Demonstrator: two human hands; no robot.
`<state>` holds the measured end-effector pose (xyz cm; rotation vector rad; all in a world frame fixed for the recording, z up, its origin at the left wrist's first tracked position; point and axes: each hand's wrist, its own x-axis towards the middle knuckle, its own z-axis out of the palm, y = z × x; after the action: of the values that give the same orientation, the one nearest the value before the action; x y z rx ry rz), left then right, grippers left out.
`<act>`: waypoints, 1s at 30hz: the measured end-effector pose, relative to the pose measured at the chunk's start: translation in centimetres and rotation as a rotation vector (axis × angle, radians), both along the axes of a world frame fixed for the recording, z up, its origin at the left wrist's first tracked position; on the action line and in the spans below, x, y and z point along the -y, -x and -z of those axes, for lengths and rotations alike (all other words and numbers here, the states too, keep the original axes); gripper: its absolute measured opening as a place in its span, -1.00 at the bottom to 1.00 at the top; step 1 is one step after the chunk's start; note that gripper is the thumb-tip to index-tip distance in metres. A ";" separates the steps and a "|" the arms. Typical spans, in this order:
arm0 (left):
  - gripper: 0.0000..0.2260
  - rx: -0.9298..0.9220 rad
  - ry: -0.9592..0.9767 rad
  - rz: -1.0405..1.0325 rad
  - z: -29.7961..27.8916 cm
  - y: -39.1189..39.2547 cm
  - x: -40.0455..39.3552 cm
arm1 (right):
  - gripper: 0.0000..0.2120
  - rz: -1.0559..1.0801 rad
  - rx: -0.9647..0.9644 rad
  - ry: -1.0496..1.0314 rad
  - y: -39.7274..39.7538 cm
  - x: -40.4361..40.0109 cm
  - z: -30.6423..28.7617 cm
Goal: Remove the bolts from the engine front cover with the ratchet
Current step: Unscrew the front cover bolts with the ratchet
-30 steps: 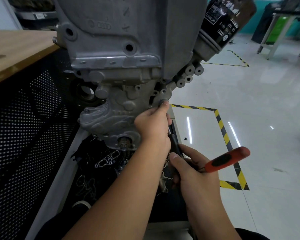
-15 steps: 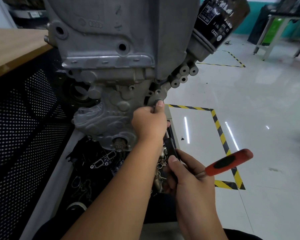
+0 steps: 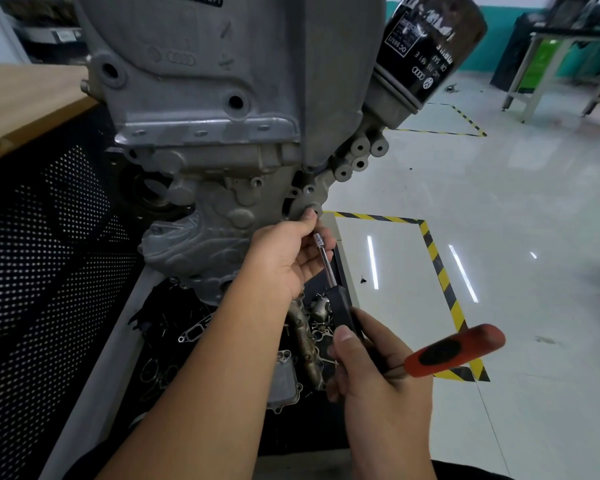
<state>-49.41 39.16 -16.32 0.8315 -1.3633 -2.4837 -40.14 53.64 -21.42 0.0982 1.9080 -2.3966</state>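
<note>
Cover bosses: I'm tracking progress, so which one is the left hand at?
The lowest boss at the front cover's right edge; the left hand's fingertip touches it. The four-boss cluster sits higher, untouched.

There is 1 view only, from a head-worn wide-angle camera, so nothing overlaps with another view. It looks forward and down, close to the engine front cover (image 3: 222, 140), which fills the upper middle and is cut off by the top edge. Below the cover, both forearms enter from the bottom edge, the left hand (image 3: 284, 258) touching the cover's lower right corner and the right hand (image 3: 371, 372) lower and nearer the lens. Left of the cover a wooden bench top (image 3: 21, 98) bends with distortion; right of it the floor (image 3: 499, 209) recedes.
</note>
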 end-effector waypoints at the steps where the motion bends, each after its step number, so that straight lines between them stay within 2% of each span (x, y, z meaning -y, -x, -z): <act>1: -0.79 0.000 -0.008 0.007 0.0 -0.1 0.0 | -0.73 0.013 -0.018 -0.020 -0.1 -0.1 0.1; 7: -0.81 -0.030 -0.087 0.002 -0.1 -0.1 -0.2 | -0.63 0.037 -0.039 -0.065 -0.1 0.0 0.1; 14: -0.80 -0.074 -0.195 -0.054 0.4 0.0 -1.1 | -0.75 -0.020 0.015 -0.078 1.2 -0.4 0.2; 23: -0.81 -0.088 -0.066 -0.077 1.0 0.2 -1.0 | -0.71 -0.072 -0.031 -0.209 2.1 -1.1 -0.5; 30: -0.85 -0.128 -0.070 -0.117 1.1 0.1 -1.2 | -0.74 -0.107 -0.070 -0.231 2.3 -1.4 -1.3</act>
<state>-49.47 40.41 -17.46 0.7296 -1.1588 -2.4602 -42.45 55.02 -20.17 -0.0736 2.1556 -2.1321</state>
